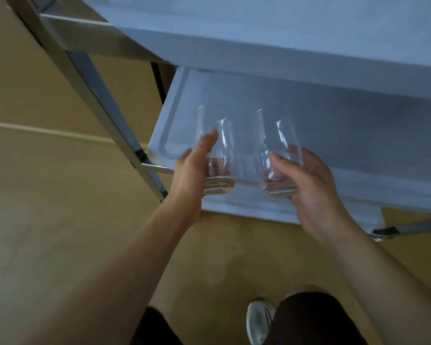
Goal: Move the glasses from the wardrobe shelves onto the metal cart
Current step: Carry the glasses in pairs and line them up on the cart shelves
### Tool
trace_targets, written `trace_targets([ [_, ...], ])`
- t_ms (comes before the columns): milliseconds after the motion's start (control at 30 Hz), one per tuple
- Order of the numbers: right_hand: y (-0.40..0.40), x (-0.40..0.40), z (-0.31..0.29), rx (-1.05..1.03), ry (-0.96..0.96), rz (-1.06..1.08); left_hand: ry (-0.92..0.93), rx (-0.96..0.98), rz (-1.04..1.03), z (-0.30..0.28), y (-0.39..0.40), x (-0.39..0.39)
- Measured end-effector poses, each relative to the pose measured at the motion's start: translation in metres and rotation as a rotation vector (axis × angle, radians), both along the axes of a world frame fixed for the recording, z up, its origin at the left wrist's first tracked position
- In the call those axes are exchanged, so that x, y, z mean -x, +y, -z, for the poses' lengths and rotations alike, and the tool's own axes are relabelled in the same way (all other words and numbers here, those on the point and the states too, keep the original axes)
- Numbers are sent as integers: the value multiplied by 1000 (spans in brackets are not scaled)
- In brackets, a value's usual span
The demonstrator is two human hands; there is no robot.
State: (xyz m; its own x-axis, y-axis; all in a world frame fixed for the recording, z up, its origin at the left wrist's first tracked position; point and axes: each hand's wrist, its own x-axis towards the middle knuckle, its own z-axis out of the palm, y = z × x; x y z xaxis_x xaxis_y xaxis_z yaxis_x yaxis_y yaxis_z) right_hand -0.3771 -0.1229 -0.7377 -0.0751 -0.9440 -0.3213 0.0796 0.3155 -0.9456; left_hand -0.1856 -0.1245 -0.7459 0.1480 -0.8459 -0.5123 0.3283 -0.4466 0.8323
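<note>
clear glasses over the cart's lower shelf

clear left glass (pixel 215 155) is gripped in the left hand (pixel 194 170); the right hand (pixel 306 185) grips the right glass (pixel 280 160). both hang tilted above the metal cart (pixel 309 135) lower shelf.

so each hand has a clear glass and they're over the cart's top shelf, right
Not quite. The head view shows the left hand and right hand each holding a clear glass, but over the cart's lower shelf, beneath the top shelf.
</note>
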Motion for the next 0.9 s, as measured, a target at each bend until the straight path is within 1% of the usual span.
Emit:
trace_targets([
  [133, -13, 3, 24, 123, -28, 45, -45, 138, 44, 8, -13, 0],
  [233, -16, 5, 30, 199, -65, 73, -86, 228, 87, 7, -21, 1],
  [367, -15, 8, 22, 220, -79, 158, -137, 248, 137, 0, -31, 13],
  [500, -15, 15, 14, 216, -78, 231, -118, 273, 180, 2, -39, 25],
  [633, -22, 23, 14, 269, -34, 297, -97, 333, 150, 6, -52, 38],
  [733, -30, 28, 15, 299, -4, 350, -143, 401, 93, 12, -62, 47],
  [900, -50, 44, 26, 322, 51, 368, -151, 456, 101, 23, -82, 63],
])
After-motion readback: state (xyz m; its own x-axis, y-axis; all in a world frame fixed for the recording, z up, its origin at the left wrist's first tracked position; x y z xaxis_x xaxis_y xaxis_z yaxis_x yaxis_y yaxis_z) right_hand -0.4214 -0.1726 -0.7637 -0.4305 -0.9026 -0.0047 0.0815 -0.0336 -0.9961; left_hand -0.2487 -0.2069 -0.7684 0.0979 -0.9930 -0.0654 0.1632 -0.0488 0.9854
